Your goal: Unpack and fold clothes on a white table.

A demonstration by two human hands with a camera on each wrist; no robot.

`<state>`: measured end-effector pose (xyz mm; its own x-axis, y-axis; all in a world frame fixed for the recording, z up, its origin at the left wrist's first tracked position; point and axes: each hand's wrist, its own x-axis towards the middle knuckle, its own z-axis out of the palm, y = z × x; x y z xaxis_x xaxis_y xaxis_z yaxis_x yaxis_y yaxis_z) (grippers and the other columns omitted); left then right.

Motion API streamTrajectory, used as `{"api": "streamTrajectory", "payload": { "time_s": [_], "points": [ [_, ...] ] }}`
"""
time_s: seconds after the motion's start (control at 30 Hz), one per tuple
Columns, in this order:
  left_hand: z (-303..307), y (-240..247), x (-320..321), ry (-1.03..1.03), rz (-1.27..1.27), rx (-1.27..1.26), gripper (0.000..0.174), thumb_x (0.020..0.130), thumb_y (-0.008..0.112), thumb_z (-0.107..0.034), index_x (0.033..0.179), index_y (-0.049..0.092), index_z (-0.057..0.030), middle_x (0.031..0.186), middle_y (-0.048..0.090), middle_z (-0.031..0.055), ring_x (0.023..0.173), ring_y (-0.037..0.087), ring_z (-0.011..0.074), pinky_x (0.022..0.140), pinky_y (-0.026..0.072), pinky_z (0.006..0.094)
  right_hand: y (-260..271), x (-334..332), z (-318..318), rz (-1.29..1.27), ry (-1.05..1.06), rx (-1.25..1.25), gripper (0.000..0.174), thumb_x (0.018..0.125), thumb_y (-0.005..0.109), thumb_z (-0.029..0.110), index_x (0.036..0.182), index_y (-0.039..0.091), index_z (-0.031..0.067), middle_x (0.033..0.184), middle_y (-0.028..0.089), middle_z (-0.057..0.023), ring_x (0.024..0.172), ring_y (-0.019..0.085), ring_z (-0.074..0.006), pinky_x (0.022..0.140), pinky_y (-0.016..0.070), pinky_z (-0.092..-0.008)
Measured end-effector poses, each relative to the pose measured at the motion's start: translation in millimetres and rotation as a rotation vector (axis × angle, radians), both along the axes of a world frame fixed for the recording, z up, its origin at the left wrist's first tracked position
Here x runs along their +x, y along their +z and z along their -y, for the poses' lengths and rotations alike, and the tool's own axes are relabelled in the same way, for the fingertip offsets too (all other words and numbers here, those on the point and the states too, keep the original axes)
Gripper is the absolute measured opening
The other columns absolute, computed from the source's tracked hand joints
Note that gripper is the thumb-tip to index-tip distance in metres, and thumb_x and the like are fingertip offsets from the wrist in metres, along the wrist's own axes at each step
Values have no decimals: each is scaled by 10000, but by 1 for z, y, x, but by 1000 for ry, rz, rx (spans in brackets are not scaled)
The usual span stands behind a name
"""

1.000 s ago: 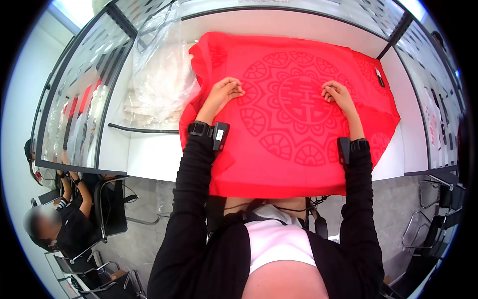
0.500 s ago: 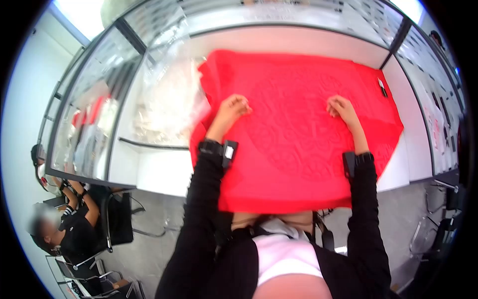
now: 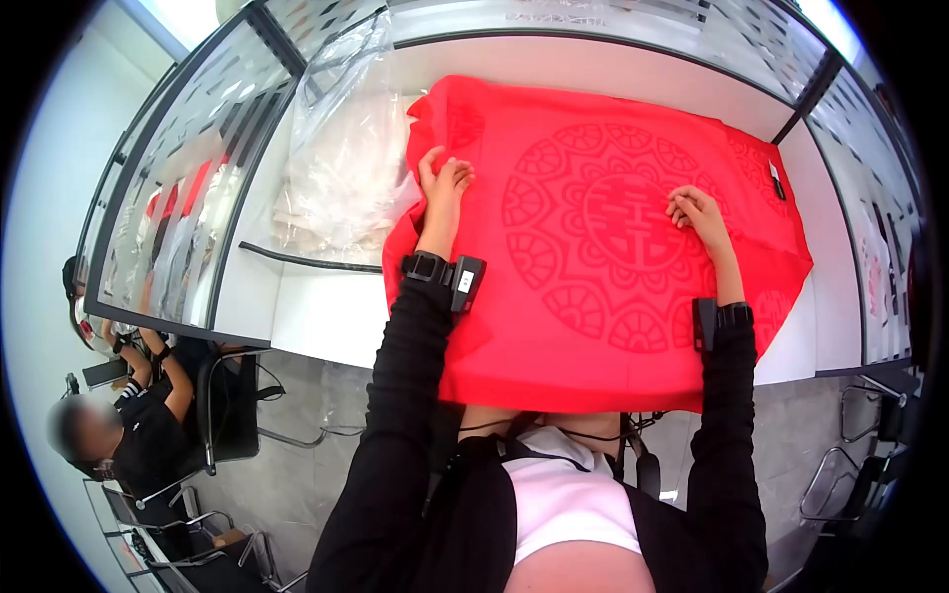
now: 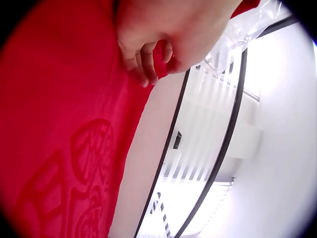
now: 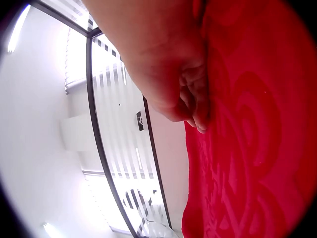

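A red cloth (image 3: 554, 381) with a round darker-red pattern is spread over the table and hangs past its front edge. My left hand (image 3: 445, 193) lies over the cloth near its left edge, thumb apart and fingers loosely bent, holding nothing. In the left wrist view those fingers (image 4: 143, 67) hang beside the red fabric. Over the right side of the round pattern is my right hand (image 3: 702, 217), its fingers loosely curled with nothing in them. The right wrist view has this hand (image 5: 173, 74) close against the cloth.
A clear plastic bag (image 3: 341, 168) with pale contents lies left of the cloth, near a black strip (image 3: 311, 260). One small black-and-white item (image 3: 777, 182) sits on the cloth's far right corner. Partition panels (image 3: 188, 198) border the table. Another person (image 3: 148, 435) sits at the left.
My left hand has shifted toward the cloth's left edge, and its thumb has spread from the fingers. The right hand stays over the pattern's right side. The head view has shifted slightly.
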<state>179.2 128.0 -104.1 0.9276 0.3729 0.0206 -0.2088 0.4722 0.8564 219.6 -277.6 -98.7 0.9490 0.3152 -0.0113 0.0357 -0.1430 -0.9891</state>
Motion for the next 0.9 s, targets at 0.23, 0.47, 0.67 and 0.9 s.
{"api": "streamTrajectory", "payload": {
  "time_s": [0.23,0.47,0.67,0.9],
  "points": [
    [-4,1,-2,-28,65,-98,721,875,425,-25,1383,-46,-222,1212,429,279,1085,511,338,941,429,371,0,-2,0,5,2,-21,138,915,460,110,944,557,16,757,602,-52,627,552,-72,566,447,-183],
    [-6,-8,2,-6,76,-132,718,868,466,-61,1395,-10,-170,1319,317,249,1166,438,322,976,390,402,-2,-1,-1,20,-8,-29,141,913,462,110,931,563,14,753,605,-52,627,553,-71,565,446,-184],
    [-7,-10,6,34,72,-121,537,874,461,-31,1341,197,-9,1356,292,180,1224,375,323,991,379,412,-1,0,-1,18,10,-24,139,913,460,104,932,566,17,752,605,-50,627,551,-71,568,448,-183],
    [-6,-6,3,-12,66,20,342,889,453,-131,1193,385,9,1156,511,168,1077,514,265,898,426,355,-4,1,-1,37,4,-41,140,916,452,104,931,565,23,751,604,-44,601,544,-67,556,447,-183]
  ]
}}
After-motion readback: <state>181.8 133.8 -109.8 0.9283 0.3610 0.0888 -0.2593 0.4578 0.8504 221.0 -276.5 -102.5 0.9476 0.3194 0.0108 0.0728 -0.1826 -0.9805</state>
